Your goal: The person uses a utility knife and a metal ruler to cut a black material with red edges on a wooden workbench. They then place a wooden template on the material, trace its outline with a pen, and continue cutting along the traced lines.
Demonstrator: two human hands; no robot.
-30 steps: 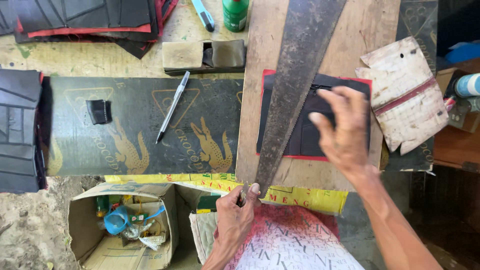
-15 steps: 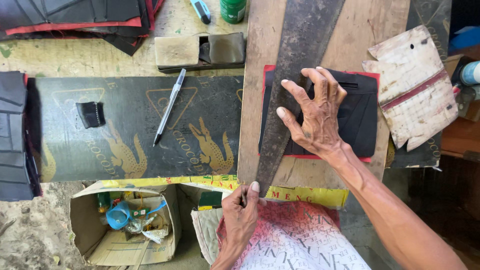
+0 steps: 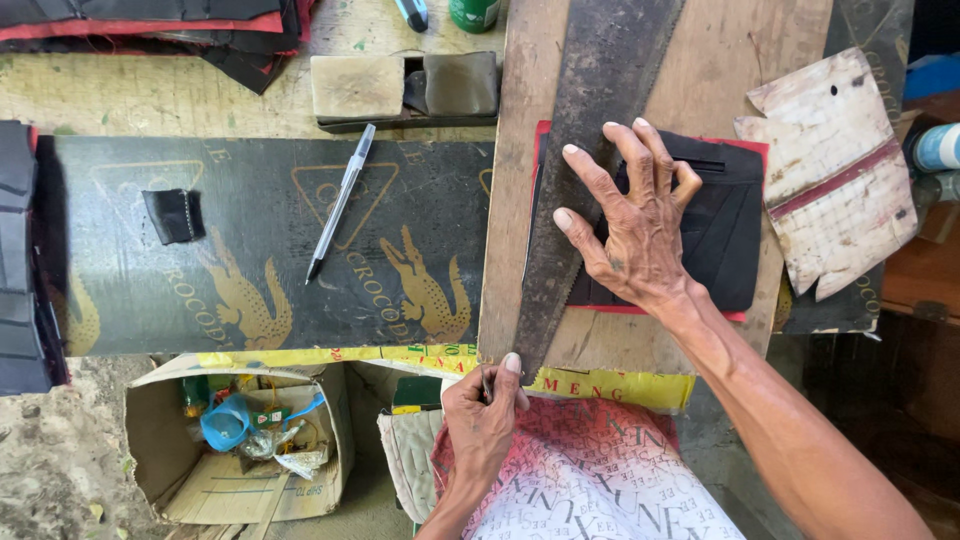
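Fingers spread, right hand point(image 3: 640, 225) presses the long metal blade point(image 3: 590, 150), which runs near-vertically, tip toward left hand point(image 3: 485, 415).

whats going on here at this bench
A person works at a wooden board. Their right hand is spread flat, pressing a long dark metal blade and a black piece with red edging down on the board. Their left hand pinches a small tool at the blade's near tip; what it is cannot be told. A pen lies loose on the dark printed sheet to the left, and an open cardboard box of odds and ends sits below.
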